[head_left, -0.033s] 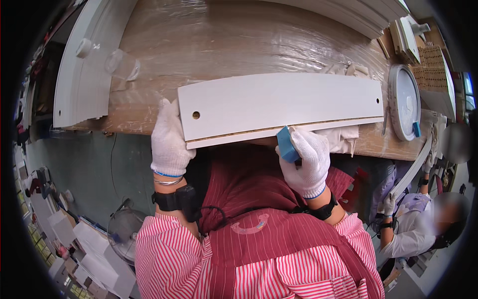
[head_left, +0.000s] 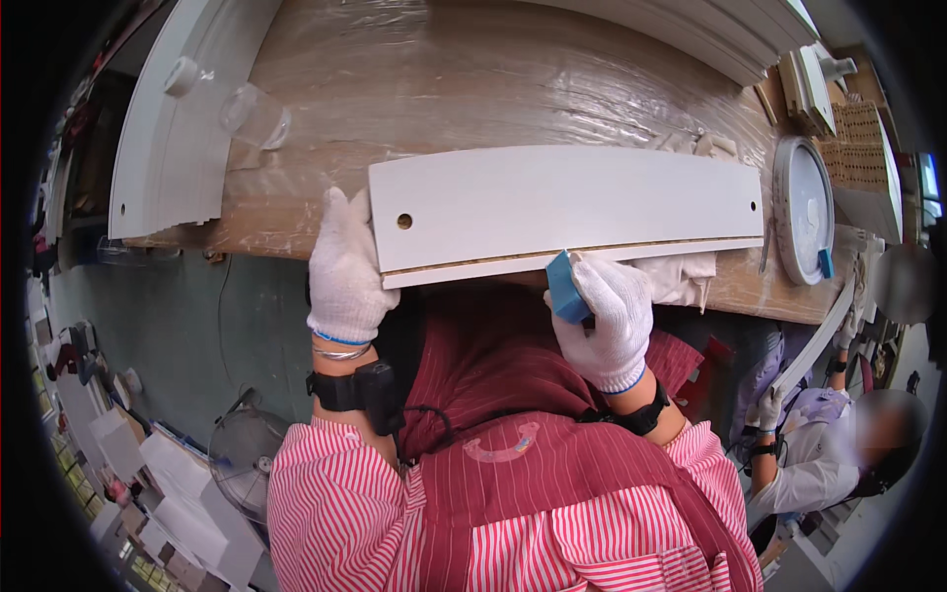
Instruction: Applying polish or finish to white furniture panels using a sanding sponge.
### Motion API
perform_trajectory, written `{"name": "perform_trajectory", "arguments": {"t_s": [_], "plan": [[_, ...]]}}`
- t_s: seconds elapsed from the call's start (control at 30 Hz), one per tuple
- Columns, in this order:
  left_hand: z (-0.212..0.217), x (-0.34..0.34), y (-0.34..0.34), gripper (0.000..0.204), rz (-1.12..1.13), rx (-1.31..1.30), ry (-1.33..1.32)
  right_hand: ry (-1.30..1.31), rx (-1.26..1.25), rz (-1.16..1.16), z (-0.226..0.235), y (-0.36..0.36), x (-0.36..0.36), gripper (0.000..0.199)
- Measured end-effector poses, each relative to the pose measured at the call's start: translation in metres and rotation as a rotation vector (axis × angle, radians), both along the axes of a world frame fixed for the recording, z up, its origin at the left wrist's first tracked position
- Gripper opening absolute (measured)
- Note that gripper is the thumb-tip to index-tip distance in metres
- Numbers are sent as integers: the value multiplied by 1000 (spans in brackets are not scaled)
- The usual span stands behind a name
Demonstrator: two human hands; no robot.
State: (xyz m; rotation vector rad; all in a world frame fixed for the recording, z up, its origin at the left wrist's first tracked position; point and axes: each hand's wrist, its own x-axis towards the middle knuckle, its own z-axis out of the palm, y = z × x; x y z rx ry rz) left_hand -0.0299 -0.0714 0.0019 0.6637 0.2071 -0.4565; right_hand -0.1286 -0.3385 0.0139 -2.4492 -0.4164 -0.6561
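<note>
A long white board (head_left: 572, 197) with a hole near each end lies at the front edge of the wrapped table. A brown groove runs along its near side. My left hand (head_left: 350, 261), in a white knitted glove, grips the board's left end, its thumb side against the short edge. Between the fingers and thumb of my gloved right hand (head_left: 617, 316) is a small blue block (head_left: 567, 288), its upper end at the board's near edge, right of the middle. Part of the block is hidden by my fingers.
Stacked white boards (head_left: 178, 148) stand at the left, a clear plastic cup (head_left: 256, 116) beside them. More boards (head_left: 691, 35) line the far side. A round white lid or tub (head_left: 804, 212) sits right, near a crumpled cloth (head_left: 681, 276). A co-worker (head_left: 819, 454) holds a long strip at right.
The board's left end and my left hand have shifted slightly right and up in the picture. My right hand with the blue block stays nearly where it was.
</note>
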Motion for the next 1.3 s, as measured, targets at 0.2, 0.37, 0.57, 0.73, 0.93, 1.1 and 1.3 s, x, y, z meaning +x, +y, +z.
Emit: {"name": "perform_trajectory", "arguments": {"t_s": [0.2, 0.37, 0.57, 0.73, 0.93, 1.1, 1.3], "plan": [[-15, -1, 13, 94, -45, -473, 57, 23, -78, 169, 10, 64, 21, 60], [-25, 1, 14, 100, -71, -700, 58, 76, -96, 314, 24, 117, 43, 58], [-31, 5, 15, 102, -67, -890, 58, 143, -94, 298, 57, 132, 70, 58], [-29, 7, 15, 99, -68, -744, 7, 317, -375, 433, 70, 135, 78, 54], [-27, 8, 17, 96, -73, -727, 32, 256, -386, 411, 70, 143, 81, 55], [-28, 7, 17, 97, -65, -697, 3, 211, -390, 384, 68, 141, 78, 55], [-28, 9, 15, 98, -72, -676, -21, 198, -359, 321, 66, 139, 78, 55]]}}
